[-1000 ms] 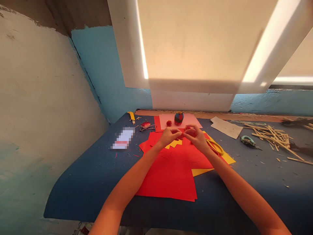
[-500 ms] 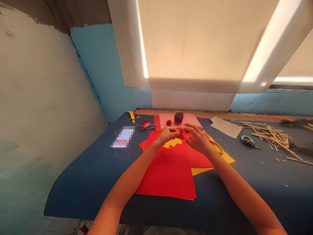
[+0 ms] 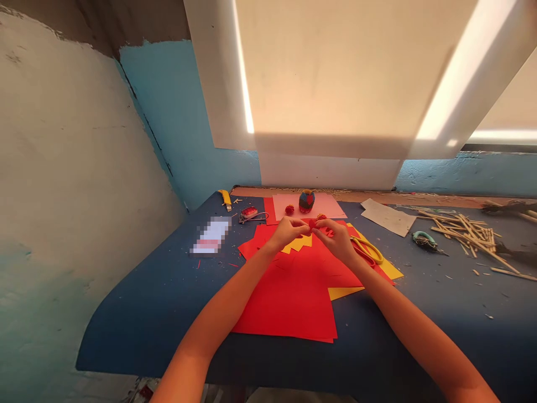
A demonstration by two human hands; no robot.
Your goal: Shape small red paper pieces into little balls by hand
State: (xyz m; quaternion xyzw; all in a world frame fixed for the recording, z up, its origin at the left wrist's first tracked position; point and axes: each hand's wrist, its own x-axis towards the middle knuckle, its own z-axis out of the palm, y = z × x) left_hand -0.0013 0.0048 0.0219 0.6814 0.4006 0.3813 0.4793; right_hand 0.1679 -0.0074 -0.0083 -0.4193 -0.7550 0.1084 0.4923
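Observation:
A small piece of red paper is pinched between my two hands, above the stacked sheets. My left hand has thumb and fingers closed on its left side. From the right, my right hand grips the same piece with its fingertips. Beneath them lie large red paper sheets and a zigzag-cut yellow paper. Scissors with yellow and red handles rest beside my right wrist, partly hidden. Just behind the hands stand a small dark patterned pot and a red beaded ball.
On the left are a yellow utility knife, a red object with a looped cord and a blurred white item. Right of the papers lie a beige sheet, teal-handled pliers and a pile of thin sticks.
My right hand's fingers have come down and closed in on the red piece, nearer my left fingertips. More of the scissors' handles now shows. The left hand has barely moved.

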